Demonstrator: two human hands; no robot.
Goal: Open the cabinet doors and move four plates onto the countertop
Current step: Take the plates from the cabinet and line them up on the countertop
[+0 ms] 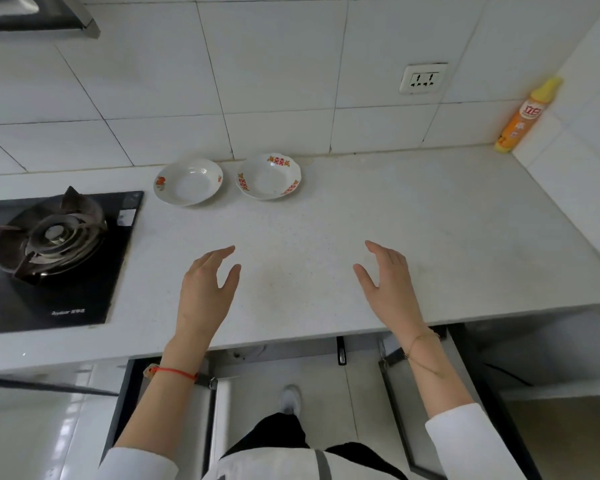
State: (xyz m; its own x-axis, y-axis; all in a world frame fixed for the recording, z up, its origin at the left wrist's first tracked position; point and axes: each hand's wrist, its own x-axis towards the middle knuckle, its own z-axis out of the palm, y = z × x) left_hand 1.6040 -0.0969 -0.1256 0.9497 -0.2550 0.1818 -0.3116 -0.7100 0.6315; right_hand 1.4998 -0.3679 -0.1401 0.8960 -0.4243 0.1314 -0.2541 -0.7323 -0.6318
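Hovering with fingers loosely spread and nothing in their grasp, the left hand and right hand sit palms turned toward each other above the front part of the countertop, well apart from one another. A red string bracelet circles the left wrist and a thin chain bracelet the right; white sleeves cover the forearms further back. Below the countertop's front edge both cabinet doors stand swung outward, the left door beside the left forearm and the right door beside the right forearm. Near the back edge of the countertop, close to the tiled wall, lie two plates side by side without touching: a round plate with small fruit prints on the left and a scalloped plate with red patterns on the right. At the left edge a black gas stove is set into the surface. In the far right corner stands an orange and yellow bottle, with a wall socket on the tiles nearby.
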